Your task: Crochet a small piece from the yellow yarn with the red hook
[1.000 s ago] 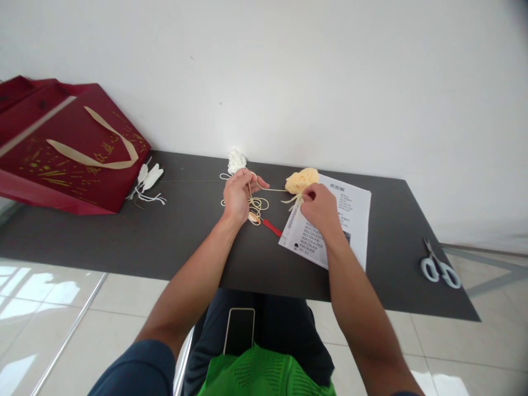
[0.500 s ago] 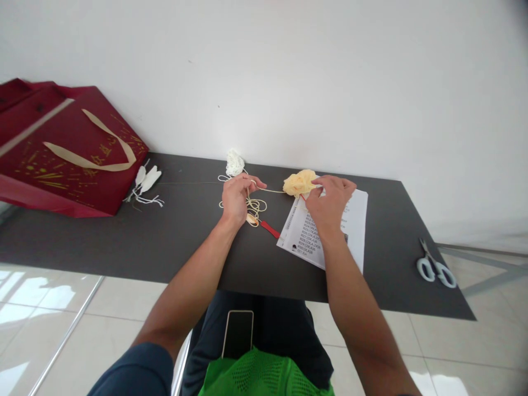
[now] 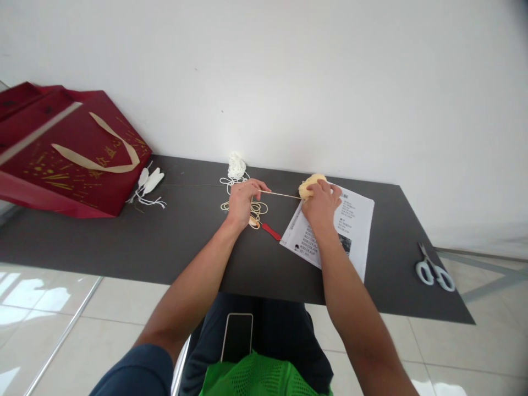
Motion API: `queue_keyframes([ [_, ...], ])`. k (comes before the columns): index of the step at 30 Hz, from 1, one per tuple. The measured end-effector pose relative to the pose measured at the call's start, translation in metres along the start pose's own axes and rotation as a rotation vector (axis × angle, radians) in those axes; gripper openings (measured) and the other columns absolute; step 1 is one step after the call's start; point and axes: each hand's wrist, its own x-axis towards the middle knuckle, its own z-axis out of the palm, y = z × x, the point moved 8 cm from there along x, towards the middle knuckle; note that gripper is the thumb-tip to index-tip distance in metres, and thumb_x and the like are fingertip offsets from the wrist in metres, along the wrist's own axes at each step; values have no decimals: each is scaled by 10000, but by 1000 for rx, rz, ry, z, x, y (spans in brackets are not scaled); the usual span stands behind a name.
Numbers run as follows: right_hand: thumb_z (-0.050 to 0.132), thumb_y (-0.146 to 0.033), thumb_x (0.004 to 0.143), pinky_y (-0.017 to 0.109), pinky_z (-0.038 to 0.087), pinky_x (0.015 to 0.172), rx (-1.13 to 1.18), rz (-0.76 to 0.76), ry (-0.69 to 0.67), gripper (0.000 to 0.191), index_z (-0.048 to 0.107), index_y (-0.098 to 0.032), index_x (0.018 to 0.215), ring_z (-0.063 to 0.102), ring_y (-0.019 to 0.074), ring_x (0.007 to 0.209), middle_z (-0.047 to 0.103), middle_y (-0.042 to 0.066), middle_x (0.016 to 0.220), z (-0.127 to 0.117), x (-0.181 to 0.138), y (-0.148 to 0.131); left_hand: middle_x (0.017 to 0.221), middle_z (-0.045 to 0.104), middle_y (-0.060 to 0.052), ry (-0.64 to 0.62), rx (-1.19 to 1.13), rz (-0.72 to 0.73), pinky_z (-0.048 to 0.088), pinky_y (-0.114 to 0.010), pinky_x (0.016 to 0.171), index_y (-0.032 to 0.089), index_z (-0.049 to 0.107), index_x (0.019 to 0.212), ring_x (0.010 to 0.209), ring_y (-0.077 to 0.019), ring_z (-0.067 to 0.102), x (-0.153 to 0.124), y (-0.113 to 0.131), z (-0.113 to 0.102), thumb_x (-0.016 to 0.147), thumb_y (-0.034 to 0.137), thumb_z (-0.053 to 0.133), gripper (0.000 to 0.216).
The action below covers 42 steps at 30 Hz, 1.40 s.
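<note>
A pale yellow yarn strand [image 3: 282, 194] runs in a straight line between my two hands. My left hand [image 3: 242, 202] is closed, pinching the strand between thumb and fingers. My right hand [image 3: 320, 206] is wrapped over a yellow yarn bundle [image 3: 310, 184], which shows past the fingertips at the top corner of the printed sheets [image 3: 357, 220]. Loose loops of pale yarn [image 3: 259, 208] lie beside and partly behind my left hand. Just below them is a tool with a flat red handle [image 3: 270, 231]; a small orange-and-cream piece [image 3: 253, 222] lies at its upper end.
White yarn [image 3: 236, 166] is heaped against the wall. At left stands a dark red gift bag [image 3: 82, 148], with white tassel-like pieces [image 3: 152, 180] by its corner. Grey-handled scissors [image 3: 434, 270] lie near the table's right edge. A phone [image 3: 237, 336] rests on my lap.
My right hand has come down and closed over the yellow yarn bundle, which has shifted right. The strand to my left hand is longer and tauter. More of the printed sheet shows.
</note>
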Motion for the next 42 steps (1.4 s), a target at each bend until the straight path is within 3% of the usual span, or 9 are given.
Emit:
queue_keyframes([
  [5,557,-101,749,665,384,1076,49,-56,-25,519,706,-207,1236,316,439,1427,470,140,1602,-8,-7,-17,830,756,-43,-217,363,-76,494,-386,938,235,767,682,883,-237,671,2,-18,17,817,254,635,190],
  [10,506,-87,814,464,403,1178,413,-441,-268,693,493,-158,1503,497,281,1362,621,135,1484,1,-32,-77,1020,792,-73,-426,508,140,453,-396,1040,268,831,846,1026,-253,683,-1,-17,37,858,261,673,158],
  [14,528,-225,917,448,451,1086,380,-320,-301,356,696,-183,1229,569,302,1182,752,118,1223,12,-28,-69,969,801,-63,-541,509,138,490,-377,986,267,837,878,928,-236,708,-3,-16,39,920,291,610,232],
  [17,450,-161,941,479,403,1097,217,-142,-209,318,729,-187,1092,556,312,1152,748,138,1159,7,-18,-45,1029,808,-67,-408,492,74,502,-373,978,255,841,921,1004,-250,711,6,-15,22,888,284,633,213],
  [20,532,-158,904,483,381,1084,159,-152,-91,313,694,-174,1172,470,344,1265,649,170,1324,-7,-22,-47,949,808,-52,-200,496,-55,512,-363,882,245,842,926,876,-235,698,15,-23,-4,846,266,639,219],
  [23,616,-224,897,408,421,985,225,-441,-342,83,695,-200,890,558,273,1021,708,108,979,6,-47,-84,782,774,-27,-41,444,-155,486,-325,750,233,827,801,722,-204,642,19,-31,-25,791,243,650,178],
  [28,756,-343,823,397,413,939,111,-629,-612,174,656,-202,809,577,231,845,709,70,851,30,-80,-108,667,719,-15,-38,509,-226,417,-305,644,215,793,689,635,-181,578,18,-36,-29,728,207,651,147],
  [36,587,-150,871,401,420,886,-9,-598,-539,99,684,-154,888,618,281,883,746,153,933,31,-77,-107,670,734,-17,-5,496,-199,425,-314,655,223,796,672,646,-190,599,16,-27,-27,727,191,655,155],
  [42,492,-127,922,372,440,946,305,-459,-453,179,662,-182,922,635,246,957,754,101,985,15,-62,-99,666,703,-9,115,335,-174,434,-297,660,206,804,725,655,-170,582,18,-21,-35,730,238,665,143],
])
